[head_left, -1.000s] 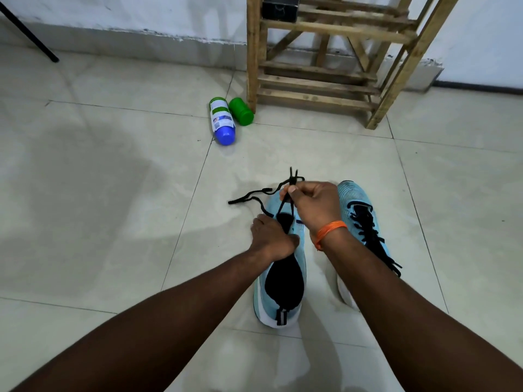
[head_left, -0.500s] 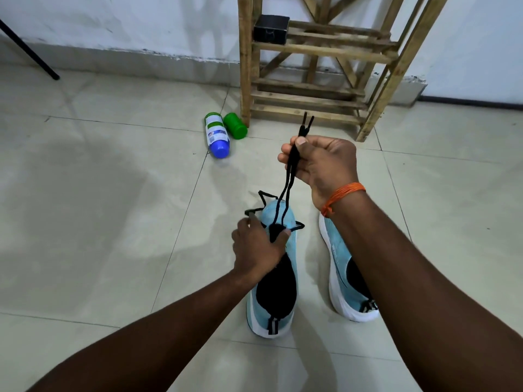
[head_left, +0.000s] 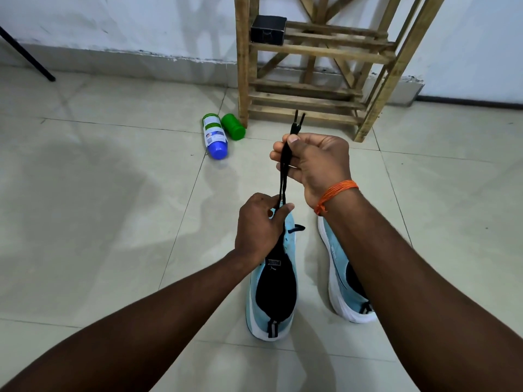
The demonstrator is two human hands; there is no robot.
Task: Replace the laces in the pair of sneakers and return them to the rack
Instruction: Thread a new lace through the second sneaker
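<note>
Through the head camera I see both hands working over the floor (head_left: 113, 193). My right hand (head_left: 317, 162) is raised above the shoes, thumb and fingers closed together on the black lace (head_left: 283, 176). It holds both strands side by side, with the two tips poking up just above the thumb. The strands run straight down to my left hand (head_left: 260, 224), whose thumb and forefinger are closed on the lace where it meets the front of the near sneaker (head_left: 271, 292). An orange thread band (head_left: 335, 193) circles the right wrist.

The near sneaker is light blue with a white sole and stands on the floor, heel toward me. Its black-lined opening faces up, and a small loop of lace shows at its right edge. The second sneaker (head_left: 339, 267) stands just beside it to the right, partly hidden under my right forearm, so I cannot tell how its laces lie.

The wooden rack (head_left: 319, 49) stands against the wall beyond the shoes. A small black box (head_left: 268, 30) sits on one of its slatted shelves at the left end; I cannot tell what is in it. By the rack's left leg a white bottle (head_left: 215, 136) with a blue cap lies on its side, and touching it is a green container (head_left: 232, 126), also on its side. Both are opaque, so their contents do not show. A thin black pole (head_left: 27, 56) slants to the floor at far left.
</note>
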